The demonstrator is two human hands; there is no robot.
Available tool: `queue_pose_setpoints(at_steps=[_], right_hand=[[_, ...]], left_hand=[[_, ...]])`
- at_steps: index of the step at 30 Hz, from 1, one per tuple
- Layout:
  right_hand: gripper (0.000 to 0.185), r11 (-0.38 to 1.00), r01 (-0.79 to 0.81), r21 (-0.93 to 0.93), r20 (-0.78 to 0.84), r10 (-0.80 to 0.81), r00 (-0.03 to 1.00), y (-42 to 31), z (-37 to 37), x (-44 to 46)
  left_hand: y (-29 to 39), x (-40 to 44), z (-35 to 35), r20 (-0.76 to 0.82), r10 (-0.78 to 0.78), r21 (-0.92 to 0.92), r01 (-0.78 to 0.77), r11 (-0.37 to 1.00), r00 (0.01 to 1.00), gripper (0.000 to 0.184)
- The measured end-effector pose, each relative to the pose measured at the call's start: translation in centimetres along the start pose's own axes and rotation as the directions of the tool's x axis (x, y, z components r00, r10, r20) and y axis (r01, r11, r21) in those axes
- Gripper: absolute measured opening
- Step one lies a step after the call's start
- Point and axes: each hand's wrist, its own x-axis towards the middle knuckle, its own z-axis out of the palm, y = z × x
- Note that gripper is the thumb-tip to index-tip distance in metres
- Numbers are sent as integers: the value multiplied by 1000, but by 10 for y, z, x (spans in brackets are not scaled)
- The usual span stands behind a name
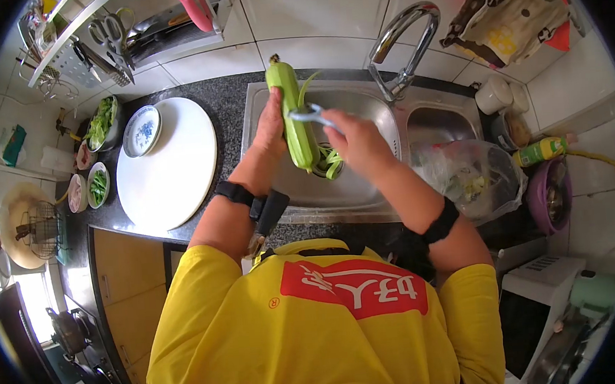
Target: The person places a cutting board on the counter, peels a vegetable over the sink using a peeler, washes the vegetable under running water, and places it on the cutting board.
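Over the sink (pixel 364 191), my left hand (pixel 270 125) is wrapped round the side of a long pale green gourd (pixel 292 114), whose dark stem end points away from me. My right hand (pixel 360 144) is closed on the handle of a light blue peeler (pixel 307 114), and the peeler's head lies against the gourd's right side. A thin green strip of peel (pixel 304 86) curls up beside the gourd near the peeler. More peel strips (pixel 332 163) lie in the sink basin by the gourd's lower end.
A round white board (pixel 171 176) with patterned dishes (pixel 142 131) is on the left, beside bowls of green vegetables (pixel 98 187). A faucet (pixel 404 49) rises behind the sink. On the right are a plastic bag (pixel 474 177) and a purple basin (pixel 550 196).
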Motion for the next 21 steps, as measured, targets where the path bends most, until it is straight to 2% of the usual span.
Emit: queue_pose_setpoints(at_steps=[1, 3, 4, 5, 6, 7, 9, 11, 13, 15, 17, 19, 21], right_hand=[[22, 1000, 0, 0, 3, 0, 1000, -4, 1, -11], [21, 995, 72, -75, 48, -68, 997, -9, 1, -30], [21, 994, 75, -73, 51, -72, 996, -9, 1, -37], [21, 993, 43, -112, 152, -25, 988, -5, 0, -45], [20, 988, 15, -155, 248, 24, 968, 0, -1, -51], [20, 988, 17, -154, 248, 22, 968, 7, 1, -57], [21, 990, 24, -142, 185, 2, 983, 24, 3, -67], [21, 990, -108, -88, 126, 118, 985, 43, 0, -61], [21, 971, -240, 6, 77, 239, 968, 39, -11, -42], [21, 964, -264, 2, 34, 264, 964, 28, -19, -21], [21, 957, -291, -3, -7, 291, 957, 20, -22, -4], [20, 983, -178, -42, -109, 172, 979, 16, -21, 12], [20, 980, -196, -17, -105, 194, 975, 19, -16, 24]], left_hand=[[5, 2, -1, -53, 10, -25, -11, 1000, 999, 49], [10, 13, -15, -54, 34, -24, -35, 999, 998, 53], [11, 17, -19, -89, 87, 1, -87, 996, 992, 56], [13, 19, -23, -123, 139, 28, -137, 990, 983, 59], [14, 22, -29, -126, 111, -6, -113, 994, 986, 59], [17, 21, -31, -127, 113, -6, -115, 993, 985, 59], [24, 19, -29, -113, 106, -160, -123, 979, 988, 59], [25, 14, -21, -127, 115, -156, -135, 979, 985, 60], [18, 17, -23, -35, 18, -331, -29, 943, 999, 66], [10, 13, -23, -5, -30, -313, 27, 949, 1000, 70], [2, 8, -21, 211, -114, -376, 188, 907, 971, 71], [-2, -3, -6, 156, -105, -317, 151, 936, 982, 70], [-8, -6, -3, 175, -223, -119, 246, 962, 959, 72]])
